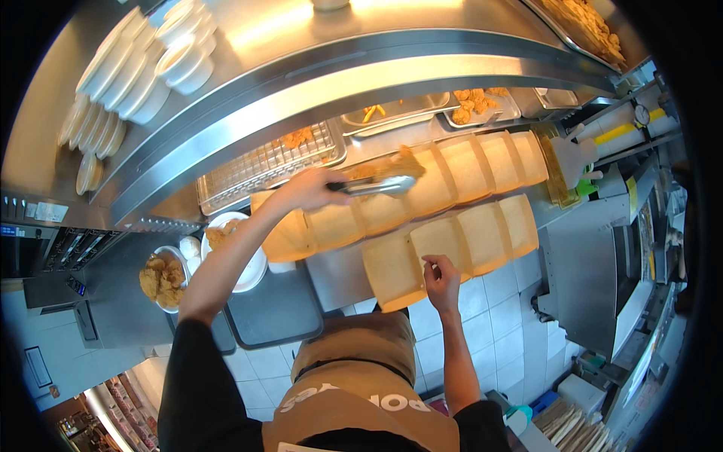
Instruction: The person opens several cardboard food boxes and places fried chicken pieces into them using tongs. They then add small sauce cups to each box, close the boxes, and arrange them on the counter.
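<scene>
My left hand grips metal tongs by their dark handle end, above a row of open tan paper boxes. A blurred piece of fried chicken is at the far side of the tongs' tips; whether they pinch it I cannot tell. My right hand, fingers curled, is over the near edge of a second, shorter row of tan boxes; I see nothing in it. Under my left forearm, a white bowl holds fried chicken. Farther left, another bowl holds fried chicken pieces.
A wire rack tray lies behind the long row, beside trays with fries and fried pieces. A steel shelf overhangs them, with stacked white containers at its left. Dark serving trays lie near my body.
</scene>
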{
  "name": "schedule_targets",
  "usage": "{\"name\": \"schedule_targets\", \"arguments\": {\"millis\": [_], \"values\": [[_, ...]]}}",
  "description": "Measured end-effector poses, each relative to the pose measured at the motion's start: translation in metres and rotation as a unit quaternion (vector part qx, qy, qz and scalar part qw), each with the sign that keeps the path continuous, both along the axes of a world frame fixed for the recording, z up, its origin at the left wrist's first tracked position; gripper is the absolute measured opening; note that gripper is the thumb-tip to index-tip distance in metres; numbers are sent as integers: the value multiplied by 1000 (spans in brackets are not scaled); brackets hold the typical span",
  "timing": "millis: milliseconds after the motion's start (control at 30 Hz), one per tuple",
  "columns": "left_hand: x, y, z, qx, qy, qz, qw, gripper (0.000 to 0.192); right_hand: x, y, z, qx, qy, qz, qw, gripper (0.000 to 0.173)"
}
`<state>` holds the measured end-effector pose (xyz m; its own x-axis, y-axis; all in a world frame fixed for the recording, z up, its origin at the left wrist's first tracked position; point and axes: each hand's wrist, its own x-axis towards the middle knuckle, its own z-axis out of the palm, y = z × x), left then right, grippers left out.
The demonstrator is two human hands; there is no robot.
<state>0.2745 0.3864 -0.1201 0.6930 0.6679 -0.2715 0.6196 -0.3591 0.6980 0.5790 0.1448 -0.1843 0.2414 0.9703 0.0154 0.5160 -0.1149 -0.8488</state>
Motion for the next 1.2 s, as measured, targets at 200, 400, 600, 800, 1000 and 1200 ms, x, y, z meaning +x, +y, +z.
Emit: {"name": "schedule_targets", "arguments": {"millis": [200, 400, 600, 800, 1000, 1200], "values": [[142, 104, -30, -106, 201, -73, 971, 50, 41, -24, -14, 5, 28, 5, 1000, 14], [15, 3, 44, 69, 232, 108, 964, 63, 26, -79, -25, -47, 72, 6, 996, 14], [-198, -219, 114, -6, 233, 366, 901, 51, -77, -77, -18, -73, 109, 132, 983, 14], [-231, -261, 2, 38, 335, 424, 841, 61, -215, -49, 0, 20, 84, 342, 936, 19], [-235, -245, -80, 76, 277, 437, 852, 57, -231, -66, 15, -1, 56, 336, 940, 21], [-269, -273, -43, -39, -45, 470, 881, 63, -172, -112, -2, -70, 69, 176, 979, 16]]}}
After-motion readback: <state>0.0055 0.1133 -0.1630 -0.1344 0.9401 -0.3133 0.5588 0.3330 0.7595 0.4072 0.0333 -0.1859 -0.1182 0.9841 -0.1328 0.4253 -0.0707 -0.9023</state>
